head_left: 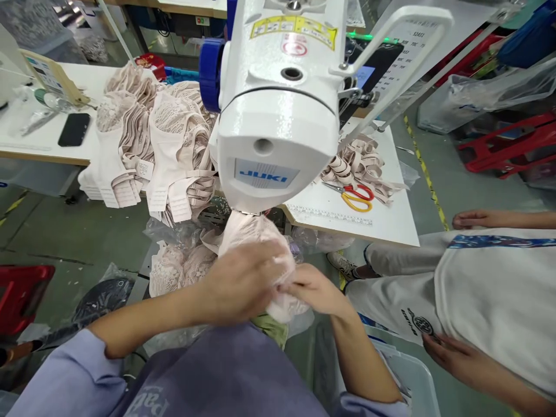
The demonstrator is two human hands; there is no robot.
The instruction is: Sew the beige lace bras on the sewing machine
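Below the needle end of a white JUKI sewing machine (278, 133) hangs a pale pink bra (252, 229), its upper part at the machine and its lower part bunched between my hands. My left hand (243, 281), blurred by motion, is curled over the bra from the left. From the right, my right hand (319, 292) pinches the bra's edge between thumb and fingers. Both hands are close together in front of my body. Part of the fabric is hidden behind my left hand.
Stacks of pale bras (174, 139) hang over the table edge at left, near a black phone (74, 129). Scissors (357, 197), a clear ruler (330, 215) and a heap of straps (360, 162) lie on the right table (393, 223). A person in light shorts (403, 284) stands close on my right.
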